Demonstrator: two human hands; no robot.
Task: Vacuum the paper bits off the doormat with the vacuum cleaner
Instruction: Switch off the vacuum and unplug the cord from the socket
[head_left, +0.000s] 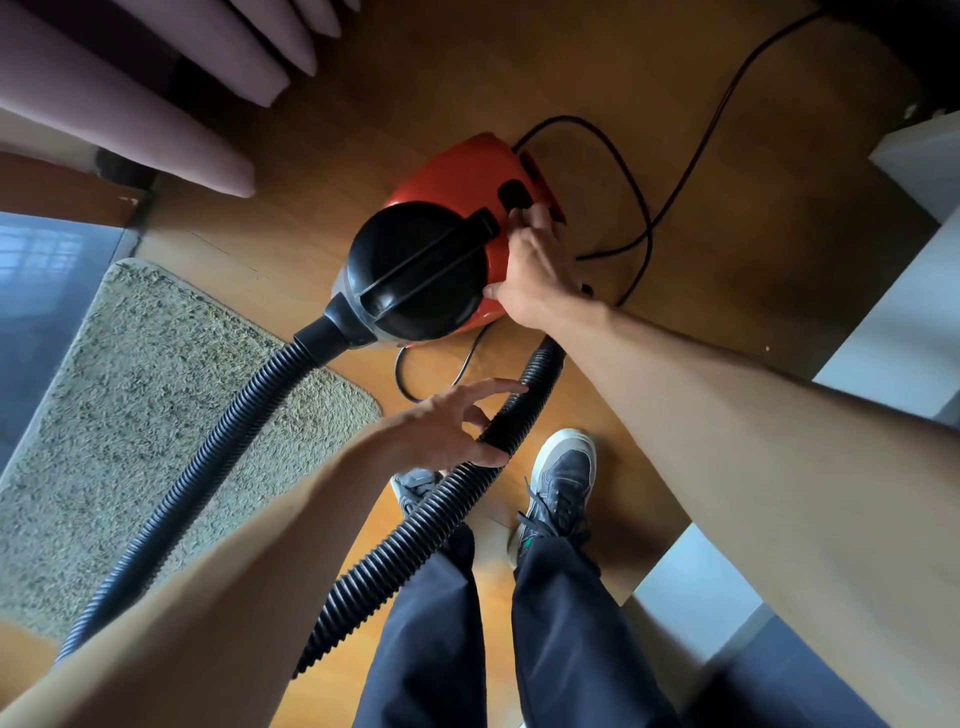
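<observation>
Red and black canister vacuum cleaner (431, 249) sits on the wooden floor (753, 218), just beyond the far right corner of the doormat (130, 415). The doormat is a beige shag one, lying left of centre on the floor. The pile is mottled, so paper bits can't be made out.

Right hand (535, 260) reaches onto the vacuum cleaner's top. The fingers are fairly straight, with the fingertips (522, 215) on a black button on the red shell and the thumb against the body's side. It isn't wrapped round anything.

Left hand (447, 431) holds the black ribbed hose (249, 415). The thumb is hooked over the hose, one finger is bent against it, and the other fingers are spread, the index stretched out along it.

The hose leaves the vacuum cleaner's front port and runs down-left across the doormat edge. It passes under the left forearm, then loops back up through the left hand. Its end is hidden under the right forearm.

Black power cord (639, 208) loops on the floor to the right of the vacuum cleaner and runs off to the top right.

The person stands in dark trousers (571, 623) and dark shoes. The right shoe (563, 478) is in clear view and the left shoe (413, 483) is partly behind the hose.

Mauve curtains (156, 88) hang at top left. White furniture (909, 312) is at the right edge.
</observation>
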